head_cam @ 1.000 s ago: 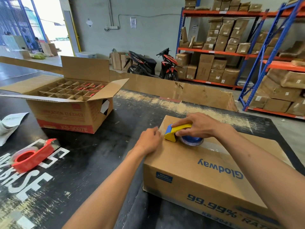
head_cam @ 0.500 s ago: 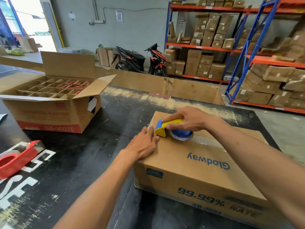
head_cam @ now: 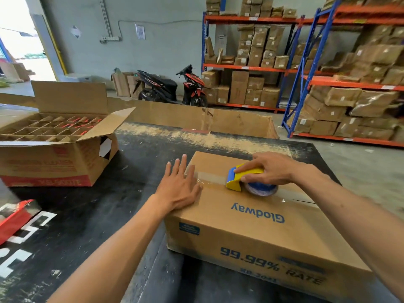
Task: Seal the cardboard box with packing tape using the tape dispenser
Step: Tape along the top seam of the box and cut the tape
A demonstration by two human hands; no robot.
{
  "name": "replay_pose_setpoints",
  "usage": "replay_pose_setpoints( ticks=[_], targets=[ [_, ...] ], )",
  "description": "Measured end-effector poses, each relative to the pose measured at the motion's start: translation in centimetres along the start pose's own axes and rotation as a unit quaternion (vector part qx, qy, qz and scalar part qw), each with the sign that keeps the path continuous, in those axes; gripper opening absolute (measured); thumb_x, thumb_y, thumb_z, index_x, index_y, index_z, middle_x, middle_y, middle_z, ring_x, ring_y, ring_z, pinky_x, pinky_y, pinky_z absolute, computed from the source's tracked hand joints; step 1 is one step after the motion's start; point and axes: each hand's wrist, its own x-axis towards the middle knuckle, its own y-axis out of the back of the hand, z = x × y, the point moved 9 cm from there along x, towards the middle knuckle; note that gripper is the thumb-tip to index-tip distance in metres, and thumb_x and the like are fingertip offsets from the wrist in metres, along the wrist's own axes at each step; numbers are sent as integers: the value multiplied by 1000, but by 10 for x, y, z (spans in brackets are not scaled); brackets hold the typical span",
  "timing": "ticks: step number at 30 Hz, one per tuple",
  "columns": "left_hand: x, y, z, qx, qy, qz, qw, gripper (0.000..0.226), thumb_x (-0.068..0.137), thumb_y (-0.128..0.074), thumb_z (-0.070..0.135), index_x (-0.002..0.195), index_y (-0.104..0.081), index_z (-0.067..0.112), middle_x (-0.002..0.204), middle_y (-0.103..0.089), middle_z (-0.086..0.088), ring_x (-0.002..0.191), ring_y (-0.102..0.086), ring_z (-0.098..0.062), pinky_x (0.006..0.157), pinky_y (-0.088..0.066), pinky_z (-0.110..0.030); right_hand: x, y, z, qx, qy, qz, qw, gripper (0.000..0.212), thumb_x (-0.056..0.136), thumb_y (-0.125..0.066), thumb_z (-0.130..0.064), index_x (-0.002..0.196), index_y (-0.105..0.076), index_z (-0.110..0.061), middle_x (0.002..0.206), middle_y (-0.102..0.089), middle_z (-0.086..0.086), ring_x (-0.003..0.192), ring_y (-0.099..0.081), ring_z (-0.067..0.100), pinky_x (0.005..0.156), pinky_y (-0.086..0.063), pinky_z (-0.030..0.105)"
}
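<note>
A closed cardboard box (head_cam: pixel 258 228) printed "Glodway" lies on the black table in front of me. My right hand (head_cam: pixel 269 170) grips a yellow and blue tape dispenser (head_cam: pixel 242 178) pressed onto the box top along its centre seam. A strip of clear tape (head_cam: pixel 209 178) runs from the dispenser to the box's left end. My left hand (head_cam: pixel 178 188) lies flat with fingers spread on the left end of the box top, over the start of the tape.
An open cardboard box (head_cam: pixel 56 154) with dividers stands at the left. A red tape dispenser (head_cam: pixel 15 217) lies at the left edge of the table. Flat cardboard (head_cam: pixel 196 119) stands along the table's far side. Beyond are two motorbikes (head_cam: pixel 172 88) and shelves (head_cam: pixel 306 68) of boxes.
My right hand has pulled the dispenser to the right along the seam, laying tape behind it. My left hand has opened flat on the box's left end.
</note>
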Motion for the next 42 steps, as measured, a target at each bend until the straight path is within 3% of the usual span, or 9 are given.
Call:
replay_pose_setpoints(
  ticks=[4, 8, 13, 19, 23, 29, 34, 38, 42],
  targets=[
    [10, -5, 49, -17, -84, -57, 995, 86, 91, -17, 75, 157, 4, 24, 164, 15, -3, 151, 14, -24, 122, 8, -48, 2, 2, 4, 40, -2, -25, 999, 42, 86, -51, -72, 127, -53, -64, 93, -50, -11, 93, -51, 15, 88, -45, 41],
    [14, -28, 58, -20, -74, -115, 990, 96, 80, -12, 88, 156, 10, 32, 164, 16, 5, 150, 18, -20, 120, 9, -51, 5, 0, 2, 43, 0, -15, 999, 48, 80, -52, -79, 126, -54, -64, 91, -49, -15, 91, -51, 15, 83, -45, 40],
    [14, -29, 58, -10, -70, -120, 990, 95, 82, -13, 86, 156, 9, 31, 164, 17, 5, 150, 18, -20, 120, 11, -51, 5, 2, 0, 28, 4, 24, 999, 46, 78, -57, -76, 122, -57, -63, 77, -44, -23, 86, -49, 12, 71, -41, 34],
    [15, -29, 54, -19, -70, -114, 991, 97, 79, -13, 89, 156, 7, 33, 164, 16, 7, 150, 17, -18, 121, 8, -50, -14, 7, 8, 99, 7, 40, 994, 46, 82, -62, -69, 126, -59, -58, 81, -43, -25, 76, -44, -1, 64, -32, 25],
    [16, -29, 57, -16, -81, -109, 991, 98, 77, -11, 90, 156, 5, 34, 164, 14, 10, 150, 15, -16, 121, 7, -49, -27, 5, 16, 86, 9, 14, 996, 50, 81, -56, -75, 128, -56, -59, 87, -49, -14, 79, -46, 6, 68, -37, 32],
    [15, -27, 59, -10, -87, -109, 990, 99, 76, -10, 89, 156, 5, 34, 164, 15, 9, 150, 14, -17, 121, 8, -48, -102, -3, 92, 130, -54, -12, 990, 53, 67, -50, -90, 117, -51, -73, 95, -55, -4, 83, -54, 15, 78, -47, 45],
    [14, -26, 62, 10, -87, -127, 988, 96, 80, -11, 87, 156, 9, 33, 164, 17, 6, 150, 16, -19, 121, 8, -49, -99, -8, 87, 40, -44, -33, 998, 55, 70, -42, -90, 121, -50, -70, 92, -51, -6, 82, -49, 11, 70, -40, 32],
    [16, -16, 87, 55, -131, -110, 984, 87, 90, -13, 76, 156, 11, 25, 162, 21, -4, 149, 20, -20, 120, 14, -48, -98, -5, 86, 27, -54, -38, 997, 51, 75, -47, -83, 123, -52, -66, 94, -52, -7, 85, -50, 12, 72, -40, 33],
    [15, -21, 166, -1, -182, -123, 976, 93, 87, -13, 80, 156, 12, 22, 162, 22, -1, 148, 22, -14, 120, 13, -48, -99, -5, 84, 53, -57, -55, 995, 33, 79, -55, -77, 111, -49, -77, 103, -54, -5, 97, -53, 19, 84, -45, 38]
  ],
)
